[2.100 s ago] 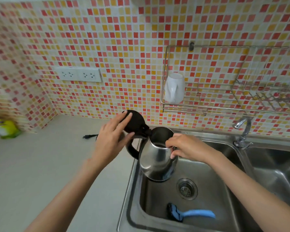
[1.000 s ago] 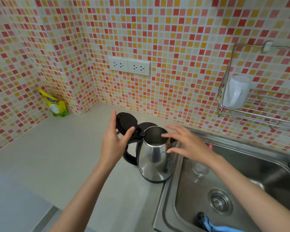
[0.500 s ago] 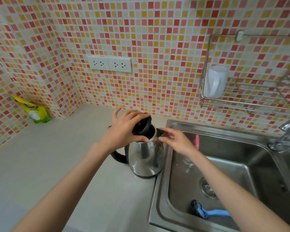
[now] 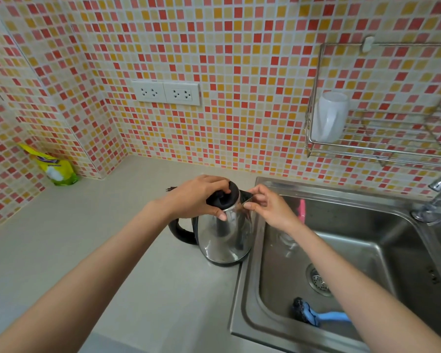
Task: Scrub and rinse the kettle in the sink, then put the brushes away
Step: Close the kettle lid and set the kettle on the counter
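A: Where is the kettle [image 4: 224, 238]?
B: It stands upright on the counter [image 4: 87, 250], just beside the edge of the sink [image 4: 245, 301]. It is not in the sink.
A: What does the left hand [image 4: 196, 197] do?
B: It lies on top of the black lid [image 4: 224, 196]. Its fingers curl over the lid, and its thumb presses the shiny side just under it. The lid sits on the kettle's top. I cannot tell if it is clicked tight.
A: And the right hand [image 4: 267, 207]?
B: It pinches the spout [image 4: 247, 196] with thumb and fingers. The spout points toward the sink.
A: Where is the handle [image 4: 181, 231]?
B: It sticks out on the left, away from the sink.
A: What is in the sink?
B: A blue brush [image 4: 316, 315] lies on the bottom at the front, near the drain [image 4: 318, 278]. A pink thing [image 4: 301, 210] stands at the back, partly behind the right hand. I cannot tell what it is.
A: What else is there?
B: A tap [image 4: 435, 200] is at the right. A wire rack [image 4: 382, 151] hangs on the tiled wall with a white cup [image 4: 329, 115] in it. Two sockets [image 4: 167, 93] are on the wall. A yellow bag [image 4: 56, 166] sits in the corner. A black plug [image 4: 169, 189] lies just behind the left hand.
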